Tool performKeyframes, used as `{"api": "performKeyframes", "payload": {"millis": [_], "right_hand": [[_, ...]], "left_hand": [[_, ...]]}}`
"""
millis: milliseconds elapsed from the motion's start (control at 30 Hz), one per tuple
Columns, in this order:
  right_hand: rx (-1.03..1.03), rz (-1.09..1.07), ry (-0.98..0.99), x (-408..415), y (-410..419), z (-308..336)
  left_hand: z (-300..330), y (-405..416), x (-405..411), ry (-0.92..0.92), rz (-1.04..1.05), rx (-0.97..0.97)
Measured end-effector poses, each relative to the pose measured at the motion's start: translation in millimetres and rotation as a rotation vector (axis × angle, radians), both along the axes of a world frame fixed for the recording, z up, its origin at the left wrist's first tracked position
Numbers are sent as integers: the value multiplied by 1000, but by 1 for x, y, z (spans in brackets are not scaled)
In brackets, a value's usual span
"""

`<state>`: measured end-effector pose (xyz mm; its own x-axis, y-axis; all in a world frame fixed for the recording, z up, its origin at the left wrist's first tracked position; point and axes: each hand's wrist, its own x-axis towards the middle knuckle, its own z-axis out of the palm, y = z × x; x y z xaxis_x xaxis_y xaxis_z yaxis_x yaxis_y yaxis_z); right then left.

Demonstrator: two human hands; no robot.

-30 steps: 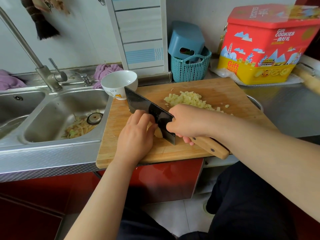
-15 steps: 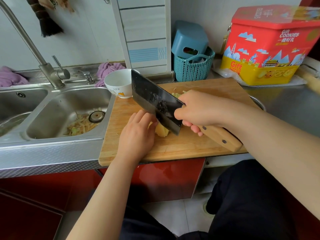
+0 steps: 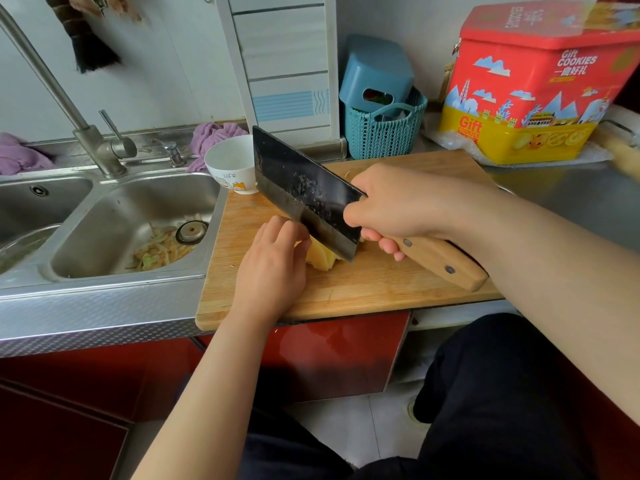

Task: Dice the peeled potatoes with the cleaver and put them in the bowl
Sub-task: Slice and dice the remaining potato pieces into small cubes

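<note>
At nine o'clock from the board, a steel sink (image 3: 114, 216) holds a scatter of potato peelings (image 3: 159, 252) around its drain, with a tap (image 3: 100, 147) rising behind it and a purple cloth (image 3: 213, 135) on the ledge. A wooden cutting board (image 3: 346, 292) lies to the right of the sink, its left end overlapping the sink's rim. A white bowl (image 3: 230, 164) stands at the board's ten o'clock corner. The left hand (image 3: 272, 268) rests on the board with fingers curled down onto a piece of peeled potato (image 3: 323, 259), holding it in place; the potato shows pale yellow at the hand's two o'clock, and its cut faces are only partly visible. The cleaver (image 3: 304, 195) is tilted, its tip raised toward eleven o'clock in front of the bowl and its heel corner low against the potato. The right hand (image 3: 398, 206) grips the cleaver where blade meets wooden handle, fingers wrapped under it. At one o'clock from the board sit a teal basket (image 3: 382, 133) and a red and yellow cookie tin (image 3: 540, 81).
</note>
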<state>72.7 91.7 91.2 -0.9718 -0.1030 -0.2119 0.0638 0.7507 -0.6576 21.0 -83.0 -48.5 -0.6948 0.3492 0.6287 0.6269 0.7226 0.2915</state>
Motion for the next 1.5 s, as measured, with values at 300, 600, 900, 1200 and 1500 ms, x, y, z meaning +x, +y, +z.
{"api": "performKeyframes", "payload": {"millis": [300, 600, 900, 1200, 1500], "right_hand": [[54, 16, -1, -5, -4, -2], [60, 14, -14, -9, -7, -5], [108, 6, -54, -12, -15, -5], [134, 14, -54, -12, -18, -7], [191, 26, -69, -15, -22, -12]], "left_hand": [[1, 1, 1, -44, -13, 1], [3, 0, 3, -52, -22, 10], [4, 1, 4, -42, -22, 5], [3, 2, 2, -27, -4, -20], [2, 2, 2, -43, 0, -7]]}}
